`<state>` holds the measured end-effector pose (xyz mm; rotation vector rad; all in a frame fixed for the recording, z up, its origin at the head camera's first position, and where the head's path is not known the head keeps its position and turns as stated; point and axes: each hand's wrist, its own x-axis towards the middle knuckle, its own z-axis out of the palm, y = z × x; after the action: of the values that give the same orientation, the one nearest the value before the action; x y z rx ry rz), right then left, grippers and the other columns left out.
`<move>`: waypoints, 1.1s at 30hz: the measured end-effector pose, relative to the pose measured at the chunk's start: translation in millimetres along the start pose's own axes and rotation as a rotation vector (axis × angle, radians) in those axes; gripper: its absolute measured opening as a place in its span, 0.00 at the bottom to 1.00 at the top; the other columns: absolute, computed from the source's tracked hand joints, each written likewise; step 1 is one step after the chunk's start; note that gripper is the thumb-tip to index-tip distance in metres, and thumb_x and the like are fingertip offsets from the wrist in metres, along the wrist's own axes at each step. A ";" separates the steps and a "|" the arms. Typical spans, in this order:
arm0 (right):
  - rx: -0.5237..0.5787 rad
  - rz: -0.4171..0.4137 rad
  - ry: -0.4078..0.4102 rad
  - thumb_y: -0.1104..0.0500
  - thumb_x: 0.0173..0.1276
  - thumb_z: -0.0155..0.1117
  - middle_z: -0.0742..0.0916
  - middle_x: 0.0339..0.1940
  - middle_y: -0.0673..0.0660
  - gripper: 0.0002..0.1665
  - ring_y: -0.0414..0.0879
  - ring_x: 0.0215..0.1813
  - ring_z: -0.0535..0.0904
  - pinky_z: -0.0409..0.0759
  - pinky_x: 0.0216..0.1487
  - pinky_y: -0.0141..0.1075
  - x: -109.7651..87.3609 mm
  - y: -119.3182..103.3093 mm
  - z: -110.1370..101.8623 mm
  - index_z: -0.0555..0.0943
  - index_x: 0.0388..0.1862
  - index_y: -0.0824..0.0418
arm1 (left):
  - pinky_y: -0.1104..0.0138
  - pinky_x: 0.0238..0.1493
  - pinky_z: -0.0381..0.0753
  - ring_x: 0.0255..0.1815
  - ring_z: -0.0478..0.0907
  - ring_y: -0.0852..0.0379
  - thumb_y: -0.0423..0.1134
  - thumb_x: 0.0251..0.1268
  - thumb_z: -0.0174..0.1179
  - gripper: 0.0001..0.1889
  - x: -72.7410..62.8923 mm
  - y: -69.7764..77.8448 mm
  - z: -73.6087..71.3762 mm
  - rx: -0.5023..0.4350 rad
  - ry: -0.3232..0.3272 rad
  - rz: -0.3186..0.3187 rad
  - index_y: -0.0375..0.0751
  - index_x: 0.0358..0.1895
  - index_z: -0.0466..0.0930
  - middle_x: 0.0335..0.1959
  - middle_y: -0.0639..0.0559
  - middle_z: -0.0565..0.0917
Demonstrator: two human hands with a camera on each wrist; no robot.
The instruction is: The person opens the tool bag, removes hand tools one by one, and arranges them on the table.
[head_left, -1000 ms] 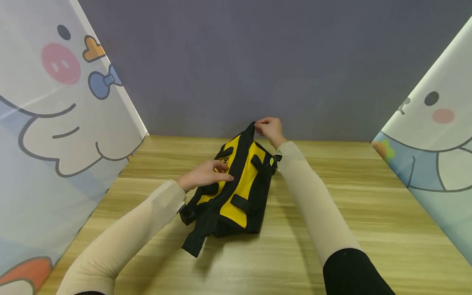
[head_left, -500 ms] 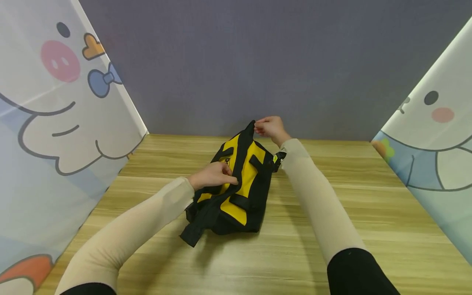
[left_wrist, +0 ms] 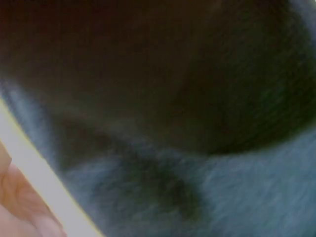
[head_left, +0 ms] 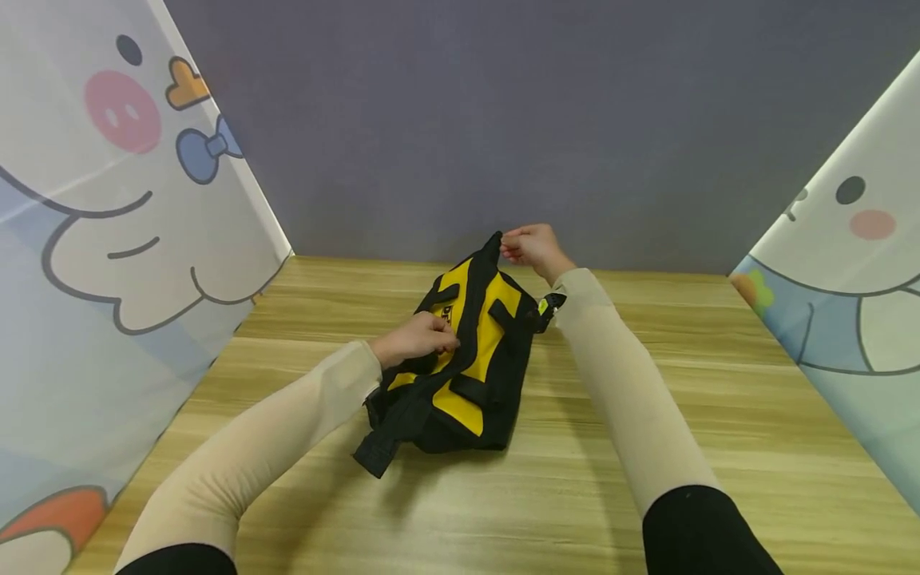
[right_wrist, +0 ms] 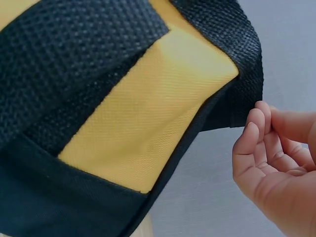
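A yellow and black fabric tool bag (head_left: 491, 343) lies slantwise on the wooden table, with a black strip along its top and dark loops at its sides. At the far end, my right hand (head_left: 535, 249) pinches the strip's raised tip; the right wrist view shows the fingertips of this hand (right_wrist: 276, 153) at the black webbing edge. My left hand (head_left: 415, 339) is over the middle of the bag, its curled fingers and thumb pinching the black strip. What lies under those fingers is hidden. Dark, blurred fabric (left_wrist: 148, 89) fills most of the left wrist view.
The wooden table (head_left: 632, 447) reaches back to a grey wall panel (head_left: 460, 120). Cartoon-printed sheets stand at the left (head_left: 93, 200) and right (head_left: 855, 263). A black buckle (head_left: 550, 307) sticks out from the bag beside the right sleeve.
My left hand's fingers have curled in onto the strip, which has bent beside them. The bag's near strap end has shifted slightly upward in view. My right hand keeps its pinch at the far tip.
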<state>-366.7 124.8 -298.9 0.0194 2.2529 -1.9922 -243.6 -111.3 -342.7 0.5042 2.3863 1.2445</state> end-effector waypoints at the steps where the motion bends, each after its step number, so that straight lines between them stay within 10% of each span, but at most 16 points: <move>1: 0.004 -0.002 -0.003 0.67 0.74 0.59 0.84 0.26 0.54 0.16 0.44 0.27 0.81 0.82 0.28 0.29 -0.5 -1.0 -1.1 0.77 0.55 0.76 | 0.70 0.34 0.73 0.29 0.72 0.58 0.34 0.71 0.57 0.10 -0.4 0.2 -2.5 -0.017 -0.013 0.004 0.35 0.29 0.80 0.27 0.51 0.79; 13: 0.049 0.019 -0.021 0.69 0.72 0.60 0.85 0.25 0.55 0.13 0.45 0.26 0.81 0.82 0.29 0.31 -4.8 -6.1 -5.7 0.78 0.53 0.74 | 0.61 0.46 0.83 0.42 0.79 0.52 0.35 0.77 0.51 0.11 -11.8 8.5 -29.9 -0.104 -0.021 -0.015 0.29 0.44 0.80 0.49 0.38 0.83; 33: -0.211 -0.024 -0.167 0.69 0.71 0.60 0.85 0.28 0.57 0.13 0.46 0.27 0.81 0.86 0.42 0.42 -26.6 -10.5 13.6 0.80 0.52 0.75 | 0.63 0.43 0.80 0.36 0.75 0.53 0.31 0.74 0.53 0.07 -8.6 4.8 -38.5 -0.174 -0.016 0.009 0.30 0.41 0.77 0.41 0.43 0.81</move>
<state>-340.1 112.1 -287.2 -0.1889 2.3495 -1.6861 -255.0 -139.4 -317.0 0.4699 2.2391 1.4303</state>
